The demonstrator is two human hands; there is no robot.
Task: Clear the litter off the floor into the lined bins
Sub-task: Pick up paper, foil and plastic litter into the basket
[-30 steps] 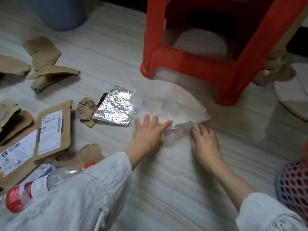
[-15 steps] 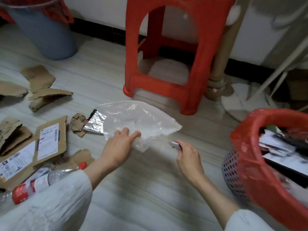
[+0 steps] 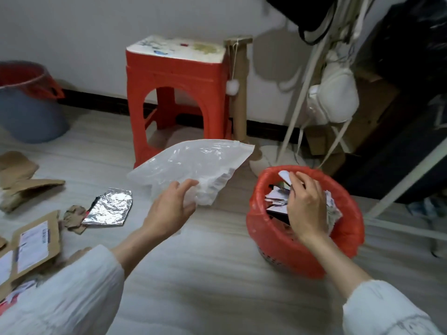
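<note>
While over floor, left hand (image 3: 169, 209): grips clear plastic bag (image 3: 193, 163)
Right hand (image 3: 305, 201): pinches white scrap (image 3: 285, 177) above red-lined basket (image 3: 278, 240)

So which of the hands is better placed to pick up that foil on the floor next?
The left, probably. The left hand is nearer the foil, though it must first drop the clear plastic bag it holds. The right hand is over the red-lined bin, pinching a white scrap.

Clear glossy plastic bag (image 3: 193, 163); crinkled shiny foil (image 3: 108, 207); matt cardboard (image 3: 36, 245).
</note>
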